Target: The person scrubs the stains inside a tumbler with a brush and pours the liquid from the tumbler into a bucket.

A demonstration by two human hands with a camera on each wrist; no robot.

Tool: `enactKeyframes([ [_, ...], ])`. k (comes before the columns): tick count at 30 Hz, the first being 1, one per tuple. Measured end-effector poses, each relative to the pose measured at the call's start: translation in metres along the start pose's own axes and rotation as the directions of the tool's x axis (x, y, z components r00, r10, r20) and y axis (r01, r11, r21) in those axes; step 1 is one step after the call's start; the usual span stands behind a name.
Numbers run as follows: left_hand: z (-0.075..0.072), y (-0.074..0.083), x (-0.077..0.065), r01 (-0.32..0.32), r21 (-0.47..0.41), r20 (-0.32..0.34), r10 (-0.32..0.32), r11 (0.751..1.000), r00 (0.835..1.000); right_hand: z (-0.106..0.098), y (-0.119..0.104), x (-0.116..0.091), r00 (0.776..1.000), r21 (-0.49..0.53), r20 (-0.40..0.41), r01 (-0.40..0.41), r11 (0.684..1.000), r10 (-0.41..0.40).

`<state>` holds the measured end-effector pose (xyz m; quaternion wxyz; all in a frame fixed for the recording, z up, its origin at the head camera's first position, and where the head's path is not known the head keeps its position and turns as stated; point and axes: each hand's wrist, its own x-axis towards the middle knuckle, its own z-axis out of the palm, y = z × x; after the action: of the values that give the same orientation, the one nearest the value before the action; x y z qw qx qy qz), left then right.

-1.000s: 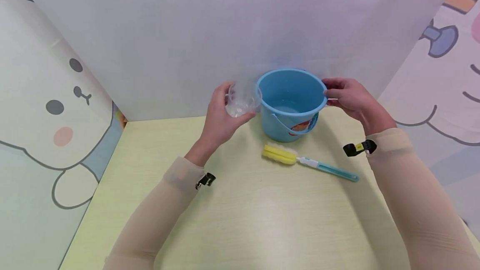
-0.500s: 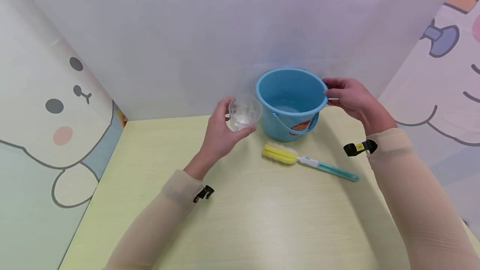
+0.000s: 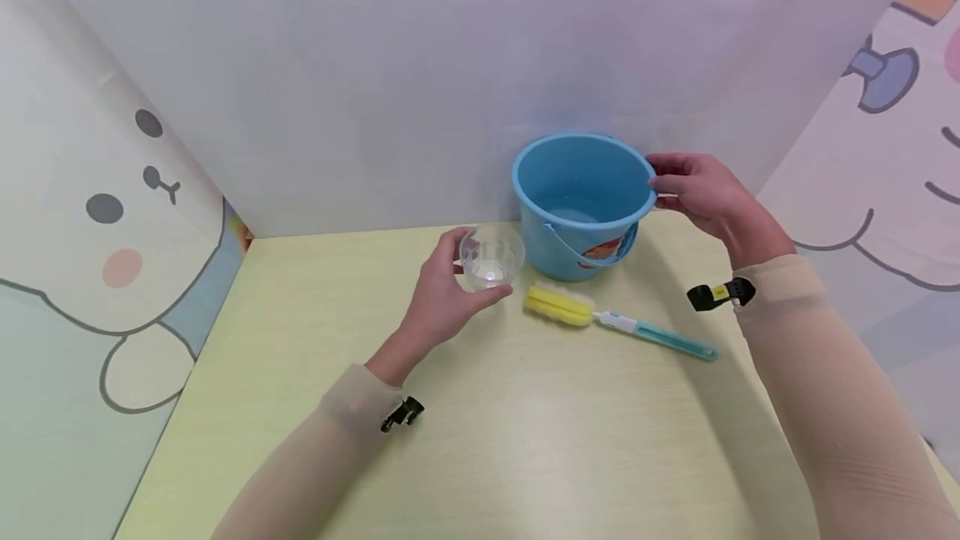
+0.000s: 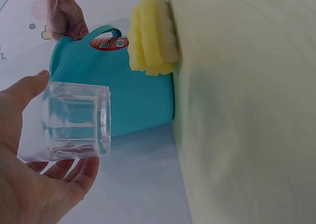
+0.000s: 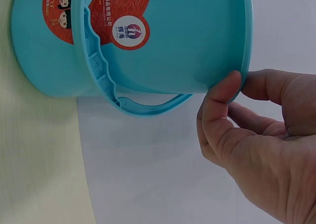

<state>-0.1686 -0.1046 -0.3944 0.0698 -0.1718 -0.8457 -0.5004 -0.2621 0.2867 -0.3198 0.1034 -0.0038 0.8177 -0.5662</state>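
A clear plastic cup point(image 3: 492, 261) is in my left hand point(image 3: 441, 294), held between thumb and fingers with its mouth up. In the left wrist view, a gap shows between the base of the cup point(image 4: 76, 120) and the tabletop. To the cup's right stands a blue bucket point(image 3: 551, 240), upright, its handle hanging down at the front. My right hand point(image 3: 702, 194) pinches the right side of the bucket's rim; the right wrist view shows thumb and fingertips on that rim. A red sticker point(image 5: 111, 16) is on the bucket's outer wall.
In front of the bucket lies a bottle brush point(image 3: 558, 305) with a yellow sponge head and a teal and white handle. The light wooden table point(image 3: 525, 440) meets a pale wall point(image 3: 360, 107) behind. Cartoon-printed panels point(image 3: 112, 207) flank both sides.
My left hand has come down and toward me with the cup, from beside the bucket's rim to near the table. The right hand and the bucket stay in place.
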Motion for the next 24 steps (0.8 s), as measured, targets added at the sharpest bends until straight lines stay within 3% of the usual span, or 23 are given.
enactKeyframes([
  [8, 0.005, -0.006, -0.017, 0.107, 0.014, 0.049, -0.107, 0.994, 0.993, 0.0, -0.001, 0.001, 1.0, 0.008, -0.001, -0.002, 1.0, 0.002],
  [24, 0.015, -0.015, -0.04, 0.165, 0.023, 0.132, -0.167, 0.986, 0.977, 0.0, -0.002, -0.001, 1.0, 0.022, -0.001, -0.004, 1.0, 0.004],
])
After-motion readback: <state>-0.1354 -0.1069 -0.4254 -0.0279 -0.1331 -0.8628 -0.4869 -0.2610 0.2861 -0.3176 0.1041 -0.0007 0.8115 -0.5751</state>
